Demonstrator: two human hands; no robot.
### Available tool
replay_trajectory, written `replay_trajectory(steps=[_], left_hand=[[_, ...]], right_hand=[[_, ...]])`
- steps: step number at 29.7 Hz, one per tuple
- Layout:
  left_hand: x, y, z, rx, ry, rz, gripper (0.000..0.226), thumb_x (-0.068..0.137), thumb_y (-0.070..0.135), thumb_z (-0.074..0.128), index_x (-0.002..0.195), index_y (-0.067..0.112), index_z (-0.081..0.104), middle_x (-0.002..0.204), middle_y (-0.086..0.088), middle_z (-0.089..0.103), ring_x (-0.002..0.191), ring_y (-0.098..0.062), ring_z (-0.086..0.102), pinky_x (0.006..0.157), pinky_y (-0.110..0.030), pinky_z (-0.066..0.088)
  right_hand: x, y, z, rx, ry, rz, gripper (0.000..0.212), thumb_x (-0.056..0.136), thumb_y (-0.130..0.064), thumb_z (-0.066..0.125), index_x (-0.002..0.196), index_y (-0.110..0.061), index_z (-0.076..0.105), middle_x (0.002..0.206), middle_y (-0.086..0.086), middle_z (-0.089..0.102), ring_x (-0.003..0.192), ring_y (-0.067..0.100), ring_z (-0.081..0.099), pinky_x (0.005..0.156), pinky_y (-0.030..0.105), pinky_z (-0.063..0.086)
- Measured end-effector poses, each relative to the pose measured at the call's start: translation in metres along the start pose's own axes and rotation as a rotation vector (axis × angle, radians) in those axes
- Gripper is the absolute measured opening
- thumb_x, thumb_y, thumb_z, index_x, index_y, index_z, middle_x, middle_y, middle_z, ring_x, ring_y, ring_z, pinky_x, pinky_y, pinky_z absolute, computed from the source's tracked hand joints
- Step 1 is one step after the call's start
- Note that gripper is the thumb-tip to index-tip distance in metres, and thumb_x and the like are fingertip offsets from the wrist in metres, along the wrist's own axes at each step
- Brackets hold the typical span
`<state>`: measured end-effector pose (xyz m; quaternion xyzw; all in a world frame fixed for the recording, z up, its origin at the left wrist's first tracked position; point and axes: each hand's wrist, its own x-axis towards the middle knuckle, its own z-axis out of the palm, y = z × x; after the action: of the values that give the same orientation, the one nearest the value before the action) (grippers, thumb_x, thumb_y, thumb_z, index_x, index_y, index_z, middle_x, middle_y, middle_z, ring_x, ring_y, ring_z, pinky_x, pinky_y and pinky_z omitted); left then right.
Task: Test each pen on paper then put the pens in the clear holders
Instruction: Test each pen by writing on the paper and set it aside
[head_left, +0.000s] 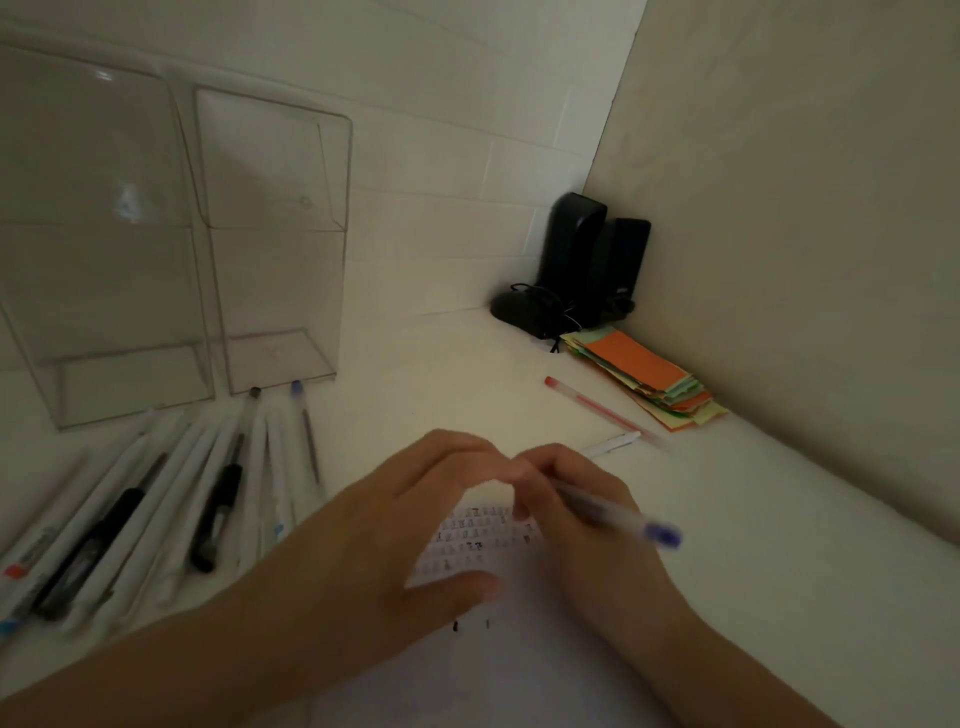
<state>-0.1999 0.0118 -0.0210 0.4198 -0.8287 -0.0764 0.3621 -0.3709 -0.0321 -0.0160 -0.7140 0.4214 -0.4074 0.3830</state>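
Note:
My right hand grips a clear pen with a blue cap end, tip down on the white paper, which bears rows of small printed marks. My left hand lies flat on the paper, fingers spread, steadying it. Two clear holders stand at the back left, the left one and the right one; I see no pens in either. Several pens, white and black, lie fanned out in front of the holders. A red pen and a white pen lie to the right.
A stack of coloured paper slips sits by the right wall. Two dark speakers and a black mouse with its cable fill the back corner. Walls close the desk at back and right.

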Motion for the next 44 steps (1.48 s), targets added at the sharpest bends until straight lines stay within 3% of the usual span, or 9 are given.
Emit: replay_trajectory(steps=[5, 10, 18, 27, 31, 33, 35, 38, 44], left_hand=[[-0.006, -0.008, 0.015, 0.07, -0.029, -0.059, 0.043, 0.091, 0.054, 0.027, 0.124, 0.029, 0.039, 0.108, 0.011, 0.061, 0.091, -0.001, 0.054, 0.082, -0.019, 0.038], [-0.006, -0.003, 0.011, 0.171, -0.033, -0.041, 0.037, 0.097, 0.042, 0.014, 0.089, 0.024, 0.045, 0.073, 0.011, 0.056, 0.061, -0.003, 0.047, 0.058, -0.019, 0.038], [-0.009, -0.007, 0.003, 0.095, -0.149, -0.027, 0.029, 0.089, 0.053, 0.02, 0.084, 0.033, 0.04, 0.059, 0.018, 0.044, 0.049, -0.002, 0.042, 0.045, -0.01, 0.03], [-0.007, -0.004, 0.0, 0.087, -0.12, -0.051, 0.03, 0.088, 0.053, 0.029, 0.088, 0.032, 0.05, 0.048, 0.015, 0.038, 0.045, -0.005, 0.043, 0.042, -0.01, 0.03], [-0.008, -0.006, 0.0, -0.027, -0.009, -0.244, 0.032, 0.075, 0.071, 0.037, 0.09, 0.044, 0.036, 0.07, 0.028, 0.051, 0.055, 0.002, 0.048, 0.054, -0.011, 0.039], [-0.008, -0.012, -0.002, -0.053, 0.066, -0.336, 0.021, 0.079, 0.056, 0.044, 0.089, 0.038, 0.041, 0.07, 0.019, 0.052, 0.053, -0.001, 0.048, 0.052, -0.012, 0.041], [-0.007, -0.019, -0.006, -0.071, 0.102, -0.393, 0.005, 0.086, 0.033, 0.05, 0.086, 0.033, 0.045, 0.069, 0.004, 0.052, 0.051, -0.004, 0.048, 0.046, -0.014, 0.043], [-0.008, -0.02, -0.005, 0.009, 0.035, -0.394, 0.006, 0.086, 0.029, 0.048, 0.084, 0.034, 0.047, 0.058, 0.002, 0.052, 0.057, -0.001, 0.052, 0.05, -0.015, 0.042], [-0.01, -0.018, 0.001, 0.265, -0.133, -0.345, 0.005, 0.088, 0.041, 0.04, 0.085, 0.039, 0.044, 0.064, 0.017, 0.047, 0.065, 0.0, 0.049, 0.054, -0.013, 0.032]], right_hand=[[-0.001, -0.005, -0.004, 0.476, -0.243, 0.145, 0.019, 0.083, -0.026, 0.053, 0.071, -0.016, 0.062, 0.051, 0.003, 0.056, 0.046, 0.012, 0.045, 0.044, 0.016, 0.037], [-0.006, -0.006, 0.001, 0.414, -0.317, 0.071, 0.021, 0.078, -0.019, 0.065, 0.066, -0.013, 0.049, 0.048, 0.0, 0.057, 0.043, 0.009, 0.047, 0.045, 0.016, 0.039], [-0.005, -0.003, 0.001, 0.487, -0.469, 0.068, 0.012, 0.075, -0.022, 0.063, 0.067, -0.02, 0.053, 0.054, 0.002, 0.057, 0.047, 0.011, 0.047, 0.047, 0.017, 0.039], [-0.003, -0.003, 0.0, 0.52, -0.473, 0.041, 0.014, 0.077, -0.02, 0.06, 0.065, -0.021, 0.053, 0.053, 0.006, 0.053, 0.045, 0.011, 0.044, 0.045, 0.019, 0.036], [0.002, -0.003, -0.008, 0.646, -0.363, 0.103, 0.008, 0.077, -0.019, 0.055, 0.07, -0.015, 0.053, 0.048, 0.003, 0.055, 0.041, 0.012, 0.039, 0.043, 0.021, 0.031], [0.005, -0.001, -0.013, 0.701, -0.236, 0.152, 0.011, 0.077, -0.017, 0.051, 0.073, -0.01, 0.057, 0.049, 0.008, 0.057, 0.039, 0.014, 0.036, 0.041, 0.021, 0.032], [0.007, 0.001, -0.015, 0.559, -0.109, 0.222, 0.03, 0.088, -0.024, 0.047, 0.063, -0.01, 0.058, 0.047, 0.006, 0.054, 0.039, 0.013, 0.035, 0.041, 0.022, 0.033], [0.007, 0.0, -0.012, 0.269, -0.036, 0.309, 0.044, 0.088, -0.045, 0.046, 0.06, -0.012, 0.056, 0.043, 0.004, 0.047, 0.038, 0.013, 0.036, 0.038, 0.02, 0.033], [0.007, 0.003, -0.004, -0.013, -0.114, 0.182, 0.025, 0.075, -0.04, 0.064, 0.064, -0.017, 0.059, 0.051, -0.005, 0.059, 0.048, 0.007, 0.049, 0.05, 0.018, 0.043]])
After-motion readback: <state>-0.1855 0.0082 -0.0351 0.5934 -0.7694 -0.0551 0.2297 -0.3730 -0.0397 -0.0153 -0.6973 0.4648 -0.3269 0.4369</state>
